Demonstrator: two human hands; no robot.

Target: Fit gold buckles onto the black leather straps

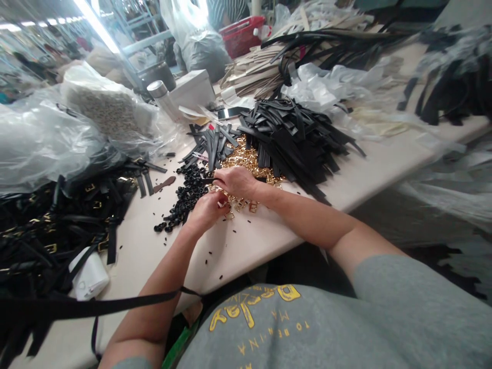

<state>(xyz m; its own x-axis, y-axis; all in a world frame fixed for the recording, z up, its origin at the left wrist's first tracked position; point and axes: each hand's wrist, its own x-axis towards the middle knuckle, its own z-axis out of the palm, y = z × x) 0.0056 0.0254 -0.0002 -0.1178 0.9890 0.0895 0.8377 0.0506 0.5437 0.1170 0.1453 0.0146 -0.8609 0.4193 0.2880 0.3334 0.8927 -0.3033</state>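
My right hand (236, 182) is closed on a black strap (207, 180), whose ends stick out on both sides of the fingers. Just below it, my left hand (206, 209) has its fingers pinched together at the near edge of a heap of gold buckles (246, 156); what they hold is hidden. A single gold buckle (229, 216) shows right by the left fingertips. Left of both hands lies a pile of small black loops (188, 192). Behind the buckles, black leather strips (288, 133) are stacked in a large heap.
Finished-looking black straps with buckles (49, 225) cover the table's left side, beside a white device (90, 274). A brown tool-like piece (164, 184) lies nearby. Farther back are plastic bags (103, 107), a white box (194, 89), a phone (233, 113) and a red crate (242, 36).
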